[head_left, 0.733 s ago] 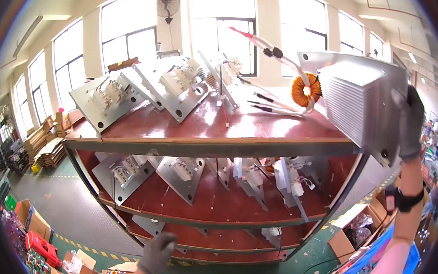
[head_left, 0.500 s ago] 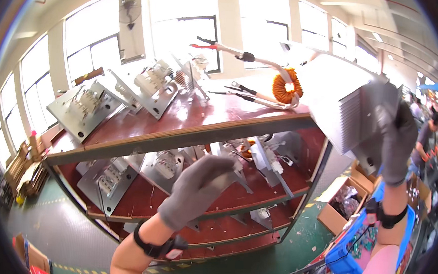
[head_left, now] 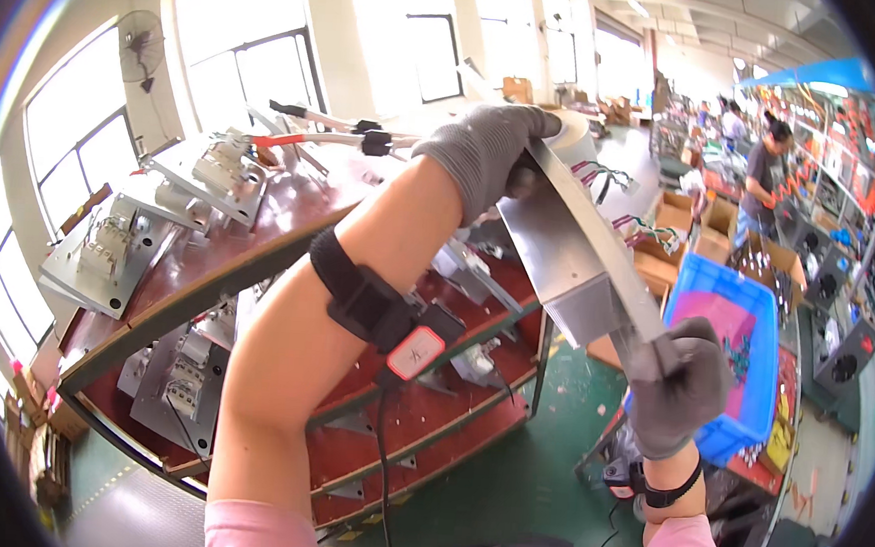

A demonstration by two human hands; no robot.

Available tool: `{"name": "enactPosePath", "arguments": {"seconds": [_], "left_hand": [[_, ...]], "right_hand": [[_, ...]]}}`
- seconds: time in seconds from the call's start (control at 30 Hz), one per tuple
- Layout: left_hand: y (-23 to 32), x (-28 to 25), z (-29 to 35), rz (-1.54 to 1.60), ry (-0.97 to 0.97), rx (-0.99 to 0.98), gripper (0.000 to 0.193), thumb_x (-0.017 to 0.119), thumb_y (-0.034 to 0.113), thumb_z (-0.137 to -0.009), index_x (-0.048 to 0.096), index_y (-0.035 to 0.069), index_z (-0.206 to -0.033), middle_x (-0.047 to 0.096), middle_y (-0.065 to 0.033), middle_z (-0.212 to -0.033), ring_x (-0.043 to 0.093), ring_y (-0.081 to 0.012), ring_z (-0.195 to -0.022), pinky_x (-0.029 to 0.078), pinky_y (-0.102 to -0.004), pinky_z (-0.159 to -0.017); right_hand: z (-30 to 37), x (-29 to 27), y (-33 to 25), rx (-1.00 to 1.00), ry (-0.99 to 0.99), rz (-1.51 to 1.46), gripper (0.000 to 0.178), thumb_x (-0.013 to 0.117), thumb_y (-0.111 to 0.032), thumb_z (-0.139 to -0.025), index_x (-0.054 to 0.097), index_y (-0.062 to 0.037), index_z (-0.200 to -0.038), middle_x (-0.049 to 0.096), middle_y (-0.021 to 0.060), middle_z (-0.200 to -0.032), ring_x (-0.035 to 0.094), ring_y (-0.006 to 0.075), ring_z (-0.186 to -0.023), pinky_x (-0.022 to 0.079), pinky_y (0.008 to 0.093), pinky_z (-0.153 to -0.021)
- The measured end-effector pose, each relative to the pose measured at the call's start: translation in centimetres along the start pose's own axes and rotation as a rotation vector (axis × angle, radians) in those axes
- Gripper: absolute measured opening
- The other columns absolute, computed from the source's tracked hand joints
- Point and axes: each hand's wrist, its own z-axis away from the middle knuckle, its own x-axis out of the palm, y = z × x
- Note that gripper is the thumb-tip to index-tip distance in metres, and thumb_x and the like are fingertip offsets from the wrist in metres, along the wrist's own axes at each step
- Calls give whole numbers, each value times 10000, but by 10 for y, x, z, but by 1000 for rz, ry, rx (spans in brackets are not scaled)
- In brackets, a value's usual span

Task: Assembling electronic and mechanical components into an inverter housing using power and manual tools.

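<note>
A grey metal heat sink assembly [head_left: 563,266] is held in the air, tilted, in front of the rack's right end. My gloved left hand [head_left: 490,156] grips its upper far end, with the fingertips curled over the edge. My gloved right hand [head_left: 681,389] is closed around its lower near end. Thin coloured wires with connectors [head_left: 609,179] stick out on its far right side. A pale rounded part [head_left: 574,136] shows behind its upper end; whether it belongs to the assembly I cannot tell.
On my left stands a rack with red shelves [head_left: 301,210], bearing several metal plate assemblies [head_left: 108,253] and thick cables [head_left: 316,138]. A blue crate [head_left: 775,329] sits to the right, with cardboard boxes [head_left: 674,213] beyond. Another person [head_left: 761,178] stands farther off at a workbench.
My left hand has risen and reached right, taking hold of the assembly's far end. My right hand, still on the assembly, is lower. The view has turned right.
</note>
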Motion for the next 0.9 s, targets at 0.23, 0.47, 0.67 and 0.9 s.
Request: {"name": "enactPosePath", "arguments": {"seconds": [0.23,0.47,0.67,0.9], "left_hand": [[-54,110,47,-85,-103,83,97,584,118,-837,545,35,-807,516,-47,-632,429,-91,-451,316,-214,-351],[-63,262,85,660,-197,-468,78,547,48,-839,478,48,-803,448,-19,-649,405,-90,-491,300,-182,-353],[-16,416,172,670,-453,-422,124,568,46,-844,459,48,-784,425,-3,-604,397,-51,-446,306,-134,-290],[42,537,230,768,-835,-435,65,533,24,-852,478,55,-838,444,-26,-635,421,-79,-472,321,-162,-322]], "right_hand": [[42,-128,-4,191,-113,65,303,724,-21,-667,422,-41,-665,446,74,-578,429,189,-470,338,296,-436],[108,-301,3,645,523,-108,518,444,-501,-924,465,-18,-1110,505,53,-980,476,91,-734,402,235,-636],[334,-428,-10,1488,376,-27,273,552,-121,-849,522,-30,-1105,567,48,-890,547,104,-677,463,247,-569],[244,-367,49,1207,418,-467,546,621,-107,-820,366,-30,-1296,542,87,-1128,570,121,-914,476,257,-725]]}}
